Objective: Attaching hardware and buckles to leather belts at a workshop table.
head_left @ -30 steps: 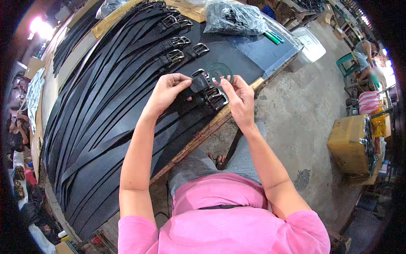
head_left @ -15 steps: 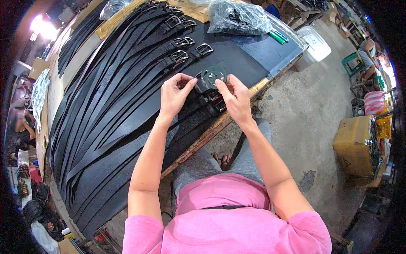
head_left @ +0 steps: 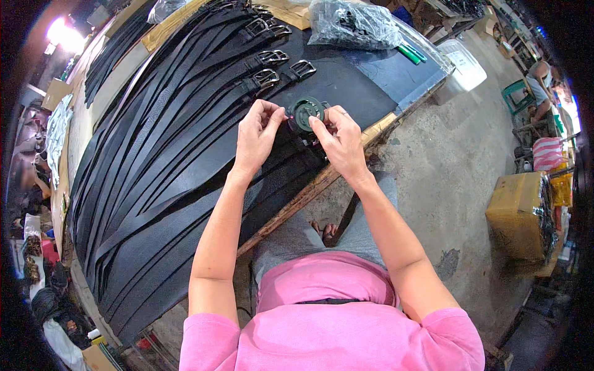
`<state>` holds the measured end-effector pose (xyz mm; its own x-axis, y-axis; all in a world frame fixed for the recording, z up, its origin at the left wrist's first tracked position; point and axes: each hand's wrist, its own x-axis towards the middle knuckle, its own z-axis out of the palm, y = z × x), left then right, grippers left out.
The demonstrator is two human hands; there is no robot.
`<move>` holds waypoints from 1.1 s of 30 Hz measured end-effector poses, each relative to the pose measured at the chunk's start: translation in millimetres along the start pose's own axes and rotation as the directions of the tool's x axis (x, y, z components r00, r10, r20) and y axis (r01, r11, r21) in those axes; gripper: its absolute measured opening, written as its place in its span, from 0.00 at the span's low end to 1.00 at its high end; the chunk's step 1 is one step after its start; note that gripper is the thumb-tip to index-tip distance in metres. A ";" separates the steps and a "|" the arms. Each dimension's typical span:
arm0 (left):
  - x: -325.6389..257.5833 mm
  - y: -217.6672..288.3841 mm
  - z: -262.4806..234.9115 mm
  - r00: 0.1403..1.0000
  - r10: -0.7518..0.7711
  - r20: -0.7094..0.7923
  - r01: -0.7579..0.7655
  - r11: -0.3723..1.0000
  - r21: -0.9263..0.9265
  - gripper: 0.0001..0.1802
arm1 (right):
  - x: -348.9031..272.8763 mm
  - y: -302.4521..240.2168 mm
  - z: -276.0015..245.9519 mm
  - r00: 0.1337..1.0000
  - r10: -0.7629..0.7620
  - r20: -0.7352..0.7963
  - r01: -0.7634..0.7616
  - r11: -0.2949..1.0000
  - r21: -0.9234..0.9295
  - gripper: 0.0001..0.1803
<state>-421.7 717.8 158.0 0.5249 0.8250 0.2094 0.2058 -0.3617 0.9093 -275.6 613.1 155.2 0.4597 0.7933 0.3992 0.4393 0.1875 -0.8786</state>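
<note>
Between my two hands, above the table's near edge, is a round dark green disc with lighter marks in its middle. My right hand pinches the disc's right side between thumb and fingers. My left hand is closed in a pinch at the disc's left, its fingertips together; what they hold, if anything, is too small to make out. Below the disc lie black belts whose buckle ends are mostly covered by the disc and my right hand. More black belts fan out to the left, with silver buckles beyond my left hand.
A clear plastic bag of dark pieces lies at the table's far side, beside green pens. A white plastic tub stands past the table's right corner. On the floor at right are a cardboard box and a seated person.
The disc has turned, looking darker and smaller instead of see-through. My right hand has shifted slightly left with it; my left hand stays nearly in place.
</note>
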 end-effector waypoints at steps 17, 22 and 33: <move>7.4 12.0 7.6 0.998 -0.055 0.043 0.049 0.991 0.122 0.21 | -0.5 32.4 -8.0 0.981 0.165 -0.098 -0.139 0.962 0.236 0.16; 12.8 3.6 7.9 0.995 -0.052 0.085 0.028 0.964 0.263 0.16 | -3.4 17.7 -6.8 0.978 0.194 -0.074 -0.153 0.915 0.372 0.15; 9.2 36.6 25.3 0.894 0.379 0.239 -0.448 0.750 0.487 0.10 | -6.0 29.2 -13.3 0.972 0.214 -0.102 -0.148 0.884 0.443 0.15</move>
<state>-388.4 701.2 184.2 0.7445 0.4966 0.4462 0.3211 -0.8523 0.4128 -255.2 606.1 130.6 0.6190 0.7520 0.2266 -0.0221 0.3051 -0.9521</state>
